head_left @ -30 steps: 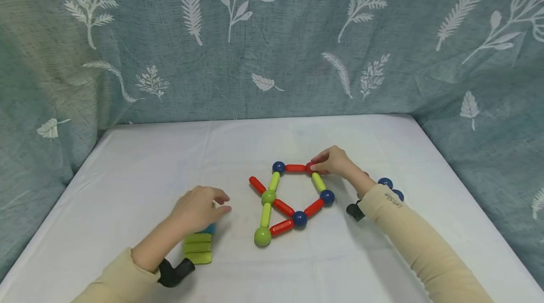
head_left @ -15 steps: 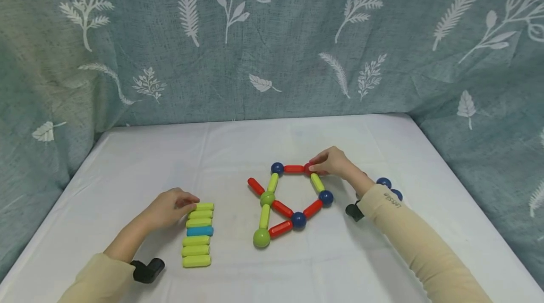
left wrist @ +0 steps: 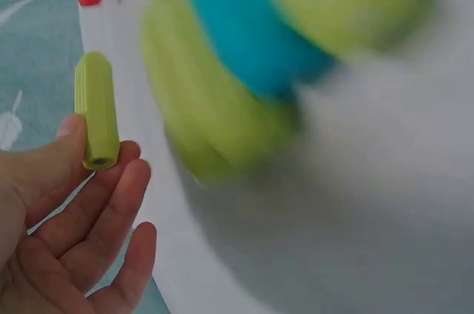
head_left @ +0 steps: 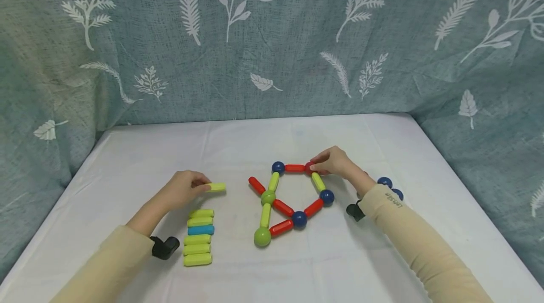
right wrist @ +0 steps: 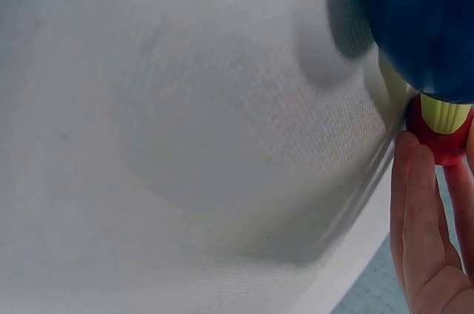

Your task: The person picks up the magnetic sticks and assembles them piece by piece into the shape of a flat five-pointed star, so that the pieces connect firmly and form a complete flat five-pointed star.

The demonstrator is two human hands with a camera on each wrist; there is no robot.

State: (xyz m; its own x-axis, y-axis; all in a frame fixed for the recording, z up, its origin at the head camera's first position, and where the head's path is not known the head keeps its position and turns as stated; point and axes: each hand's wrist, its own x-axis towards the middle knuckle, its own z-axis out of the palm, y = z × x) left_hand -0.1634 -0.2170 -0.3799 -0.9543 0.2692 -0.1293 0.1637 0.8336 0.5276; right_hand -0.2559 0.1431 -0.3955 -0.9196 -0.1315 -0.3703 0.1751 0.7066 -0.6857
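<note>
Since the earlier frame, the left hand (head_left: 180, 190) moves up and away from the row, taking the end yellow-green rod (head_left: 218, 187) with it; the right hand holds its place.

Left: thumb and fingers pinch the rod near one end, far end free. Rod sits between the row and the rod-and-ball frame (head_left: 283, 208), touching neither. Right: fingertips pinch the red ball (head_left: 308, 168) at the frame's far corner.

Handling, judged: keep the near-end pinch so the free tip can lead; keep the red ball steady, as a tug could skew the frame.

Obstacles: red rod (head_left: 257, 185) juts from the green ball (head_left: 268, 197) toward the left hand. Left wrist camera (head_left: 165, 248) hangs beside the remaining row, blue rod (head_left: 201, 230) among yellow-green ones; a low sweep might disturb it. Blue balls (head_left: 385, 182) lie beyond the right forearm, partly hidden.
</note>
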